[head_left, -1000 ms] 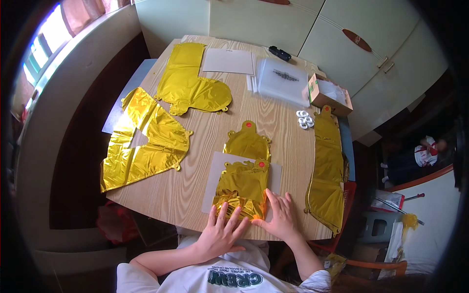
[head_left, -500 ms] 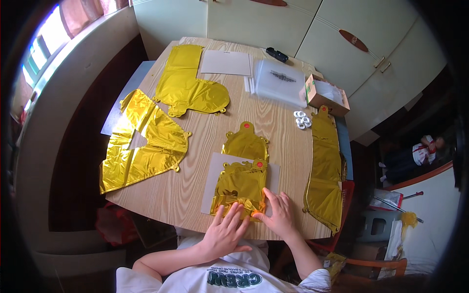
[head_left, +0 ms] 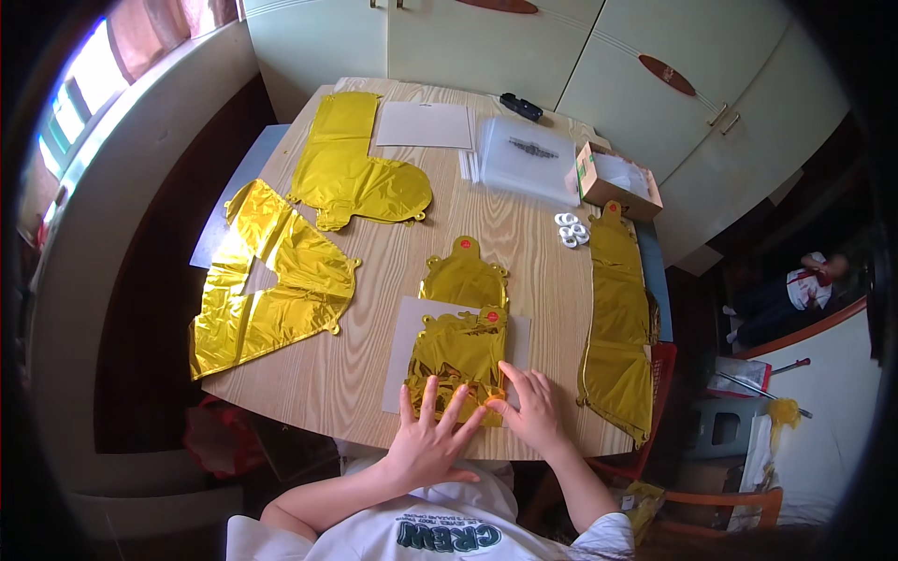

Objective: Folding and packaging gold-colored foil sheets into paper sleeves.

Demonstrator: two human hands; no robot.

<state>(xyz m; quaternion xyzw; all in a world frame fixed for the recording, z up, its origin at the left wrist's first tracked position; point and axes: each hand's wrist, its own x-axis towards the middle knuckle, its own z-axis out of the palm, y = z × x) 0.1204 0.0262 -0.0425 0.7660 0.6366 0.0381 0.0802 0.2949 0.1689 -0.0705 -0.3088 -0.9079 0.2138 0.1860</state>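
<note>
A flat gold foil balloon [head_left: 460, 348] lies folded on a grey sheet of card [head_left: 404, 355] near the front edge of the wooden table [head_left: 524, 243]. My left hand [head_left: 428, 441] lies flat with fingers spread on the balloon's near end. My right hand [head_left: 529, 409] presses down beside it at the balloon's lower right corner. Both hands rest on the foil without gripping it. The far half of the balloon [head_left: 465, 277], with a small red tab, stretches away across the table.
More gold foil balloons lie at the left [head_left: 271, 280], far left [head_left: 355, 168] and right edge [head_left: 617, 318]. White sheets [head_left: 423, 124], a clear plastic bag [head_left: 529, 157], an open cardboard box [head_left: 613, 178], small white rolls [head_left: 571, 229] and a black object [head_left: 520, 106] sit farther back.
Both hands have slid a little toward the near end of the balloon and keep pressing it flat; the foil looks smoother. Nothing else on the table has moved.
</note>
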